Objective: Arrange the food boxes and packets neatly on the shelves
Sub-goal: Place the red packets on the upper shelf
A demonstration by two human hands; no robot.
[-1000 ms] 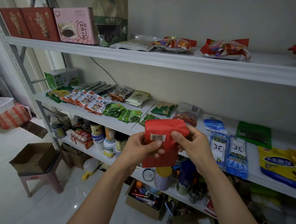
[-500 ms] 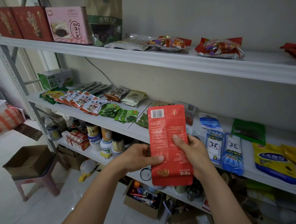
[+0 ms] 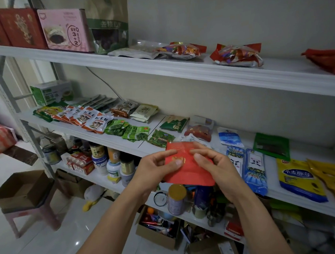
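Observation:
A red food packet [image 3: 187, 171] is held in both hands in front of the middle shelf [image 3: 125, 143]. My left hand [image 3: 157, 166] pinches its left side, thumb on its face. My right hand [image 3: 215, 166] grips its right side with curled fingers. The packet lies tilted back, its top edge near the shelf's front edge. Several packets lie on the middle shelf: mushroom packets [image 3: 96, 121], green seaweed packets [image 3: 133, 131], blue packets [image 3: 255, 170] and a yellow packet [image 3: 299, 178]. Boxes [image 3: 65, 30] and candy bags [image 3: 236, 55] sit on the top shelf [image 3: 159, 67].
Jars and bottles [image 3: 114, 164] fill the lower shelf. Open cardboard boxes [image 3: 158, 227] stand on the floor below. A stool [image 3: 27, 213] with a cardboard box [image 3: 20, 190] stands at the left on the white tiled floor. A metal upright [image 3: 12, 107] frames the shelving's left end.
The red packet stood upright with its printed back toward me; now it is lowered and tilted back, showing its other face. Both hands shifted their grip to its sides.

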